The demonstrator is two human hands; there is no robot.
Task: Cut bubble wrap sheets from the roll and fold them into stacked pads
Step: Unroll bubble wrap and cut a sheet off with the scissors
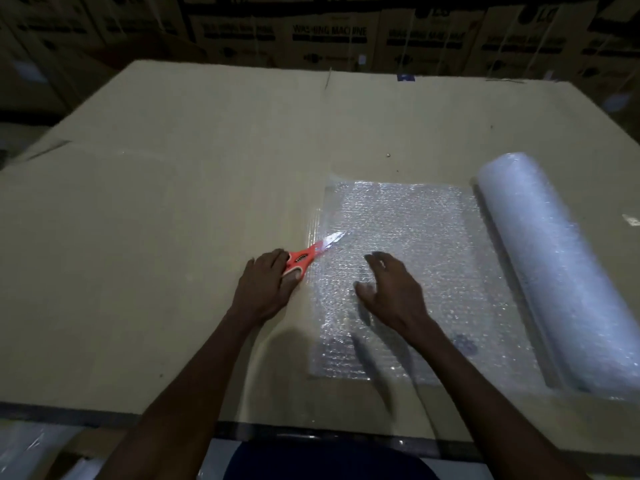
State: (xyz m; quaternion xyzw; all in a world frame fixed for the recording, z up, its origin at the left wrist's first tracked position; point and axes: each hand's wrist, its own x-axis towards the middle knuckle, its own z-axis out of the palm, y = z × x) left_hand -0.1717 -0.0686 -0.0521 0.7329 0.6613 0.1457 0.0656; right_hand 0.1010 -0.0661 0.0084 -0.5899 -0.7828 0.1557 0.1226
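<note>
A roll of bubble wrap (557,271) lies at the right of the table, with a sheet (426,237) unrolled flat to its left. My left hand (266,285) grips red-handled scissors (304,259) at the sheet's left edge, blades pointing up and right onto the wrap. My right hand (391,289) hovers over or rests on the middle of the sheet with fingers spread and relaxed; I cannot tell if it touches.
The work surface is a large flat cardboard sheet (173,220) with its front edge near my body. Stacked washing machine cartons (329,32) form a wall behind it. Some plastic wrap (27,452) lies below the table at lower left.
</note>
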